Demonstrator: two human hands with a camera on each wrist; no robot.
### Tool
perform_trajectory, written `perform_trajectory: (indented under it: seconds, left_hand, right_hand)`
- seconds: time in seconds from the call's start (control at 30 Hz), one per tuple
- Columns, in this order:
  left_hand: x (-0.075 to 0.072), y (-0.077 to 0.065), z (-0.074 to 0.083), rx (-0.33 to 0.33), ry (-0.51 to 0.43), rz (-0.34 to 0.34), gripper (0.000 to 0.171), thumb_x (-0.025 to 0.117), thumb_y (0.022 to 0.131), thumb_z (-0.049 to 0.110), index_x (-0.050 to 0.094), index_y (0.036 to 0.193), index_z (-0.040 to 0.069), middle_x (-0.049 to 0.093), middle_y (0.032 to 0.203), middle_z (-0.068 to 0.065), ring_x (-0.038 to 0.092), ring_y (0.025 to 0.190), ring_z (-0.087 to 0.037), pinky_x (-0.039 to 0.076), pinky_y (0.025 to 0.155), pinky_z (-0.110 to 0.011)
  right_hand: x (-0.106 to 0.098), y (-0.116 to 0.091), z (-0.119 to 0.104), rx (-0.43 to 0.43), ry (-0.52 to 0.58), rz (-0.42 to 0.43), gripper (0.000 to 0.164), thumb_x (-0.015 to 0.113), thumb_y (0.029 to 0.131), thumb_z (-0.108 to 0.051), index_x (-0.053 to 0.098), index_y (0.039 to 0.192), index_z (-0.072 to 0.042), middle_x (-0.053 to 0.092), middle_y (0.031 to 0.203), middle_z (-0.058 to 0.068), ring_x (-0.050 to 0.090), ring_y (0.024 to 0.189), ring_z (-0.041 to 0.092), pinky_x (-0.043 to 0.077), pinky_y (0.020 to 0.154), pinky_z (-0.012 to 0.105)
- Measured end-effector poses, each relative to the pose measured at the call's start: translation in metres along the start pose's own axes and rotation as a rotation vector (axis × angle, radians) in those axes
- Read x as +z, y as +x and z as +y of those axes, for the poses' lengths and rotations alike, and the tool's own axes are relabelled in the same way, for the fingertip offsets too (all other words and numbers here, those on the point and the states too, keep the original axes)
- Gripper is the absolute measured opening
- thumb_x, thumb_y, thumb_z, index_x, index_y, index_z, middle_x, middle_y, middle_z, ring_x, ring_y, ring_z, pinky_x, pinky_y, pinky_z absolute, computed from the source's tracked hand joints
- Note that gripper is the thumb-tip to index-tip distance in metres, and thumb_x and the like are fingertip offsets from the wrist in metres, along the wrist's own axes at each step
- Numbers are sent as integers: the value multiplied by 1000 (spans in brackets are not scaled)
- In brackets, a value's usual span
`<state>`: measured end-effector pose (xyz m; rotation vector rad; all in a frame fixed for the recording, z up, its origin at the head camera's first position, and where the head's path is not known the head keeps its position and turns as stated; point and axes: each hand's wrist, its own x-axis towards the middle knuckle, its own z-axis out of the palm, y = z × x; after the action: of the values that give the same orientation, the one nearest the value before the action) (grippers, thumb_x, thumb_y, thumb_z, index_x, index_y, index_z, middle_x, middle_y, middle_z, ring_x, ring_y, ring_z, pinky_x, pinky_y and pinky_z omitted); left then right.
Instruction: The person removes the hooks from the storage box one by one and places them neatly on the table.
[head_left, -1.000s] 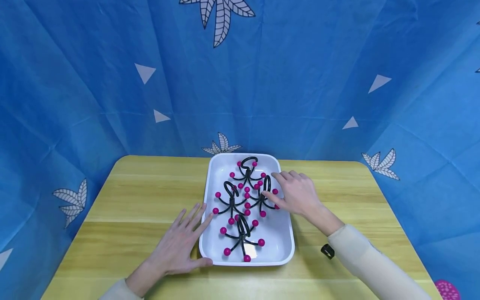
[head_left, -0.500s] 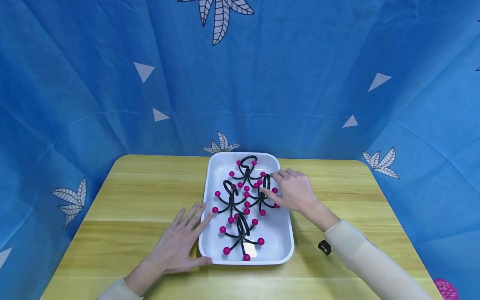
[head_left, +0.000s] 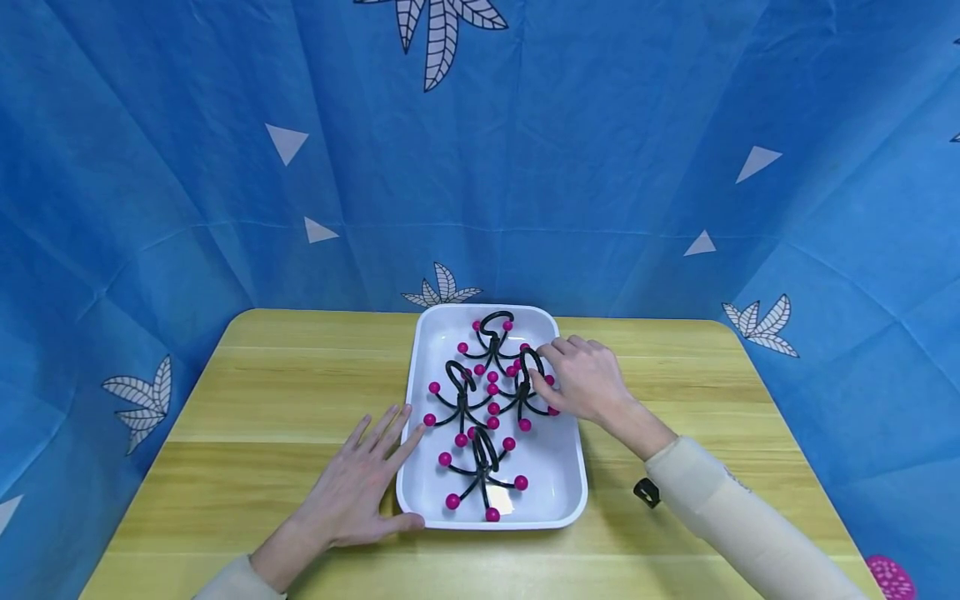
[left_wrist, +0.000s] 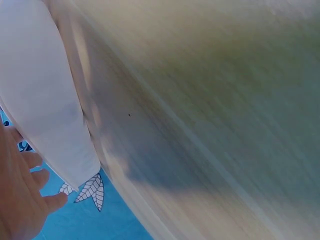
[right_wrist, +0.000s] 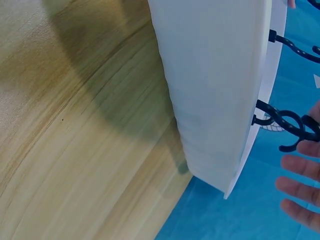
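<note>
In the head view, my left hand [head_left: 358, 483] lies with fingers spread along the left rim of a white tray [head_left: 562, 492]. Its thumb meets the tray's near left corner. My right hand [head_left: 588, 375] reaches over the opposite side. Thumb and forefinger pinch the looped top of a black wire figure with pink ball tips [head_left: 523, 400]; this loop [right_wrist: 295, 122] also shows in the right wrist view. Similar figures stand in the tray: a far one [head_left: 492, 340], a left one [head_left: 462, 404] and a near one [head_left: 482, 475]. The left wrist view shows only part of my left hand [left_wrist: 22, 190].
The tray stands on a wooden table [head_left: 315, 375]. A small black object [head_left: 647, 492] lies by my right sleeve. A blue patterned cloth [head_left: 600, 167] hangs behind the table and along its sides.
The loop by my right hand has tilted leftward, and the right thumb has shifted slightly right. My left hand and the other figures keep their places.
</note>
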<state>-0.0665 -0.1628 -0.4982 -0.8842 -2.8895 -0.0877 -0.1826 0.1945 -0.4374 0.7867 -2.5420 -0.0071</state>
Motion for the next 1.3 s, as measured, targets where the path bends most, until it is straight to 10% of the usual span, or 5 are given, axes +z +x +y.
perform_trajectory:
  seconds: [0.5,1.3]
  left_hand:
    - [-1,-1,1,-13,-7,-3,117,58,77,92,36,166,20,26,177,-12,32,162,-36,31,130,-62]
    - [-1,0,1,-17,-4,10,117,58,77,92,38,165,18,28,176,-12,32,162,-37,31,130,-62]
  right_hand:
    - [4,6,-6,-21,21,113,21,83,90,-31,75,90,-11,74,76,3,65,62,21,51,48,33]
    - [-4,12,-7,54,140,64,18,81,93,-33,76,95,-16,74,78,-1,61,58,14,43,45,26]
